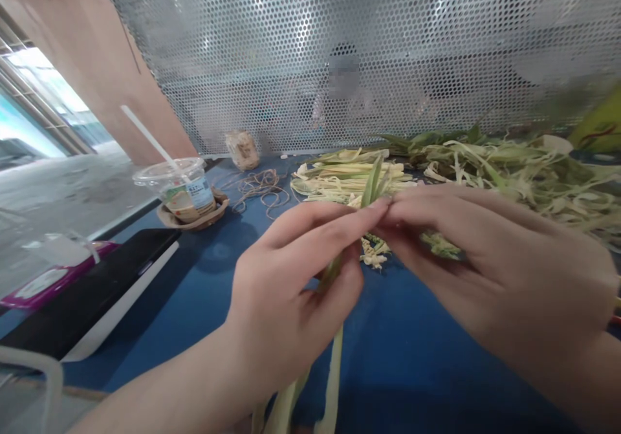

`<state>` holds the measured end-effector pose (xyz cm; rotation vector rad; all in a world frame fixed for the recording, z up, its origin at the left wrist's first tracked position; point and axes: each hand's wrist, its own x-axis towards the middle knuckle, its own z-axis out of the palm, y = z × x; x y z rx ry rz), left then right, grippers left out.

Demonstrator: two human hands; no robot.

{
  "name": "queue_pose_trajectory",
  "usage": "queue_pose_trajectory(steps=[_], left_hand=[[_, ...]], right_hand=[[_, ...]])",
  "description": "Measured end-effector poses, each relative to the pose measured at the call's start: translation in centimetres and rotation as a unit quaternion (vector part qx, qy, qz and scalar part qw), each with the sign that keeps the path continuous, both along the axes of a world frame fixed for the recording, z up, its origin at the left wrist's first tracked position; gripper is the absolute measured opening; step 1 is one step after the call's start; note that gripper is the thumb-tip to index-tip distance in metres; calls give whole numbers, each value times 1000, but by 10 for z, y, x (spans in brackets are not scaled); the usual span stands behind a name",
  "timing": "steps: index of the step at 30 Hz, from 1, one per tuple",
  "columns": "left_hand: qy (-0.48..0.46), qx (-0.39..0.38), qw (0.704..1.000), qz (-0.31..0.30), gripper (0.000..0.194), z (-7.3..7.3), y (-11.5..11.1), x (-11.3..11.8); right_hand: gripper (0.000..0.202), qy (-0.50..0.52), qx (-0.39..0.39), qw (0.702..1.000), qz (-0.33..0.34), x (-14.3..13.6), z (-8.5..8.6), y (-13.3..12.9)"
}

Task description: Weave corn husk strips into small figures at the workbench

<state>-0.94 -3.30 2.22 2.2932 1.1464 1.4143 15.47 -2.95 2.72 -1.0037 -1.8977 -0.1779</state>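
Note:
My left hand (291, 285) is closed around a bundle of green leaf strips (373, 183), which look like corn husk. Their pointed tips stick up past my thumb and index finger, and pale strip ends hang below my palm. From the right, my right hand (509, 279) pinches at the same spot, its fingertips meeting those of my left hand. The exact bit between the right fingertips is hidden. Behind my hands lies a pile of flat, pale yellow-green strips (334, 174), with small curled pieces (373, 253) nearer to me.
On the blue table (208, 292), loose husks (528, 169) are heaped at right. Tangled twine (264, 188) lies back left, near a jar-like container (242, 149). A plastic cup (189, 191) with a straw sits in a woven holder. A black-topped case (97, 292) stands left; a perforated metal screen (291, 52) rises behind.

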Motion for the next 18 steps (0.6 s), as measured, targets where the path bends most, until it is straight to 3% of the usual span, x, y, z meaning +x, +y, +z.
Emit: queue_pose_trajectory(steps=[9, 18], left_hand=[[16, 24, 999, 30, 35, 4, -1, 4], [19, 30, 999, 35, 25, 0, -2, 7]], right_hand=[[19, -1, 38, 995, -97, -10, -2, -9], [18, -21, 67, 996, -52, -8, -1, -4]])
